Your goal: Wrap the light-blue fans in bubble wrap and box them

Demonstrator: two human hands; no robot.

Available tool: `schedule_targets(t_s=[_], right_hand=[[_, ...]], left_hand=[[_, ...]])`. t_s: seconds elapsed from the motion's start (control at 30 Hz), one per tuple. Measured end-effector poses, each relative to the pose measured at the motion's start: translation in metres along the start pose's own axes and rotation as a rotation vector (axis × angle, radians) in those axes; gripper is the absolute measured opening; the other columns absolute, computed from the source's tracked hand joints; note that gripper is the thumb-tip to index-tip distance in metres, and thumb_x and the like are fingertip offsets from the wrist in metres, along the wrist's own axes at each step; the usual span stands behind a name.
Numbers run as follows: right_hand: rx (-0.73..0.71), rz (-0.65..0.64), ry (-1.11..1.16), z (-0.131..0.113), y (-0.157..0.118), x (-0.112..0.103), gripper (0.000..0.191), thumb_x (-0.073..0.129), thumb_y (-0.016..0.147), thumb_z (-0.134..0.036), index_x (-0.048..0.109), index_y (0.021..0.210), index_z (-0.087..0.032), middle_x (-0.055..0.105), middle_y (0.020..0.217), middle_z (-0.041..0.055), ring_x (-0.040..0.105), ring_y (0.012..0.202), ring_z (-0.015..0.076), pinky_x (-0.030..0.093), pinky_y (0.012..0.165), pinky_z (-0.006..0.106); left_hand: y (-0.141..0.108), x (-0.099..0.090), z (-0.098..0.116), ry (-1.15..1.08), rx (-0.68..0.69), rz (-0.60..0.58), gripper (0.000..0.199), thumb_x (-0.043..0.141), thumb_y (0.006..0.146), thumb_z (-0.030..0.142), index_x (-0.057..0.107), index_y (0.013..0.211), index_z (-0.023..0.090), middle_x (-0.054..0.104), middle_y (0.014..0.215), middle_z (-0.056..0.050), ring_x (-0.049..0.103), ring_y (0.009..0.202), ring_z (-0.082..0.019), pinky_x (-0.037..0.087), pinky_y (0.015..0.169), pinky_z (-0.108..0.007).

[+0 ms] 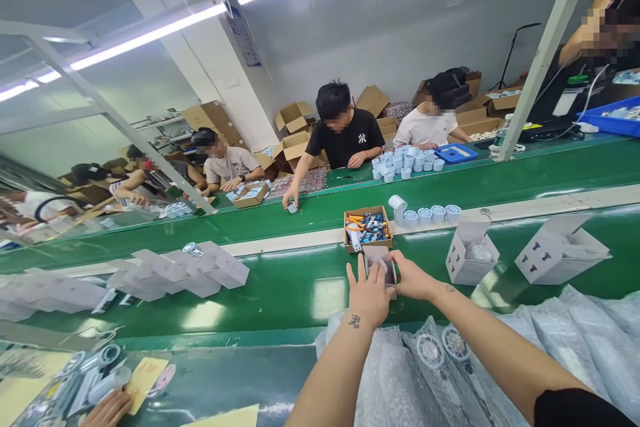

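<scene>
A small white open box (376, 255) stands at the near edge of the green belt, just below a cardboard tray (349, 240) of orange and blue parts. My left hand (367, 290) reaches over the box with fingers apart, some of them inside its opening on whitish wrapping; whether they pinch it is hidden. From the right, my right hand (409, 277) grips the side of the box. Bubble-wrapped parts (400, 373) lie below my forearms.
Open white boxes stand at the right (473, 257) and in a row at the left (223, 267). Light-blue cups (425, 215) sit beyond the tray. Several people work across the belt; another person's hand (107, 408) is at the lower left. A metal post (545, 60) rises at the right.
</scene>
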State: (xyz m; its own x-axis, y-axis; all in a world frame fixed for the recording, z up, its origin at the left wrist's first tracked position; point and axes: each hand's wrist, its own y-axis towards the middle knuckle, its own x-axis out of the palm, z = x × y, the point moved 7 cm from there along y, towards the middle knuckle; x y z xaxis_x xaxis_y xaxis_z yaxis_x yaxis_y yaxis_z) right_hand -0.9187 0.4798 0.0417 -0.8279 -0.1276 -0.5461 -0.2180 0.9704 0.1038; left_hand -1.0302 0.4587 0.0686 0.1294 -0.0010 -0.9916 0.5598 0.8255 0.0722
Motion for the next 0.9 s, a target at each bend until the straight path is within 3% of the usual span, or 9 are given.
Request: schedule_targets(t_s=[0.1, 0.23, 0.33, 0.43, 0.5, 0.6, 0.67, 0.73, 0.9], right_hand=[[0.031, 0.001, -0.022, 0.005, 0.001, -0.009, 0.052, 0.066, 0.063, -0.013, 0.038, 0.106, -0.021, 0.058, 0.089, 0.0001, 0.056, 0.069, 0.0151, 0.045, 0.06, 0.025], [0.08, -0.021, -0.056, 0.013, 0.011, -0.014, 0.059, 0.064, 0.065, -0.013, 0.037, 0.116, -0.019, 0.059, 0.1, 0.0054, 0.06, 0.081, 0.0194, 0.048, 0.073, 0.032], [0.096, -0.025, -0.08, 0.015, 0.016, -0.013, 0.068, 0.063, 0.066, -0.013, 0.034, 0.127, -0.018, 0.05, 0.127, 0.0151, 0.055, 0.111, 0.0269, 0.044, 0.093, 0.041], [0.1, 0.028, -0.119, 0.005, 0.007, -0.014, 0.074, 0.066, 0.067, -0.015, 0.031, 0.132, -0.019, 0.017, 0.151, 0.0185, 0.02, 0.141, 0.0345, 0.025, 0.11, 0.05], [0.101, 0.117, -0.153, -0.008, -0.009, -0.018, 0.07, 0.065, 0.07, -0.02, 0.032, 0.133, -0.018, 0.008, 0.153, 0.0183, 0.005, 0.144, 0.0364, 0.018, 0.112, 0.054], [0.11, 0.175, -0.1, -0.028, -0.044, -0.022, 0.046, 0.058, 0.079, -0.03, 0.044, 0.122, -0.018, 0.045, 0.133, 0.017, 0.043, 0.126, 0.0316, 0.041, 0.099, 0.048], [0.162, 0.063, -0.011, -0.033, -0.068, -0.015, 0.024, 0.055, 0.082, -0.036, 0.053, 0.102, -0.022, 0.063, 0.097, 0.0066, 0.062, 0.089, 0.0225, 0.052, 0.078, 0.037], [0.254, -0.08, 0.047, -0.03, -0.094, -0.005, 0.018, 0.053, 0.083, -0.04, 0.055, 0.083, -0.023, 0.062, 0.073, -0.0001, 0.059, 0.066, 0.0174, 0.05, 0.063, 0.032], [0.477, -0.065, -0.251, 0.001, -0.152, 0.021, 0.044, 0.063, 0.075, -0.047, 0.055, 0.108, -0.02, 0.064, 0.096, 0.0125, 0.062, 0.089, 0.0315, 0.049, 0.075, 0.043]], left_hand=[[-0.008, -0.025, 0.003, -0.062, 0.032, 0.012, 0.05, 0.046, 0.091, 0.047, 0.048, 0.136, 0.027, 0.044, 0.147, -0.006, 0.015, 0.142, -0.04, 0.011, 0.109, -0.069], [-0.065, -0.031, 0.002, -0.15, -0.071, 0.074, 0.034, 0.033, 0.097, 0.025, 0.062, 0.113, 0.018, 0.064, 0.114, -0.013, 0.052, 0.114, -0.028, 0.04, 0.096, -0.048], [-0.131, 0.018, 0.04, -0.201, 0.219, -0.199, 0.025, 0.039, 0.093, 0.02, 0.063, 0.09, 0.018, 0.065, 0.086, -0.009, 0.059, 0.084, -0.022, 0.046, 0.076, -0.035], [-0.191, 0.077, 0.082, -0.194, 0.53, -0.431, 0.021, 0.06, 0.084, 0.035, 0.061, 0.099, 0.02, 0.065, 0.096, -0.009, 0.059, 0.087, -0.024, 0.047, 0.07, -0.033], [-0.206, 0.107, 0.093, -0.145, 0.558, -0.506, 0.037, 0.067, 0.078, 0.043, 0.06, 0.105, 0.019, 0.064, 0.105, -0.011, 0.058, 0.094, -0.027, 0.048, 0.071, -0.036], [-0.201, 0.122, 0.093, -0.148, 0.455, -0.573, 0.022, 0.065, 0.08, 0.031, 0.063, 0.096, 0.016, 0.066, 0.098, -0.013, 0.059, 0.094, -0.028, 0.048, 0.074, -0.038], [-0.19, 0.108, 0.084, -0.298, 0.302, -0.537, 0.012, 0.057, 0.082, 0.021, 0.065, 0.088, 0.016, 0.068, 0.09, -0.012, 0.061, 0.089, -0.026, 0.048, 0.074, -0.036], [-0.178, 0.079, 0.06, -0.57, 0.019, -0.389, 0.017, 0.051, 0.083, 0.017, 0.067, 0.085, 0.016, 0.069, 0.086, -0.01, 0.061, 0.085, -0.023, 0.047, 0.076, -0.033], [-0.185, 0.03, -0.008, -1.282, -0.647, -0.11, 0.016, 0.059, 0.076, 0.026, 0.067, 0.067, 0.016, 0.061, 0.062, -0.001, 0.054, 0.063, -0.014, 0.041, 0.064, -0.026]])
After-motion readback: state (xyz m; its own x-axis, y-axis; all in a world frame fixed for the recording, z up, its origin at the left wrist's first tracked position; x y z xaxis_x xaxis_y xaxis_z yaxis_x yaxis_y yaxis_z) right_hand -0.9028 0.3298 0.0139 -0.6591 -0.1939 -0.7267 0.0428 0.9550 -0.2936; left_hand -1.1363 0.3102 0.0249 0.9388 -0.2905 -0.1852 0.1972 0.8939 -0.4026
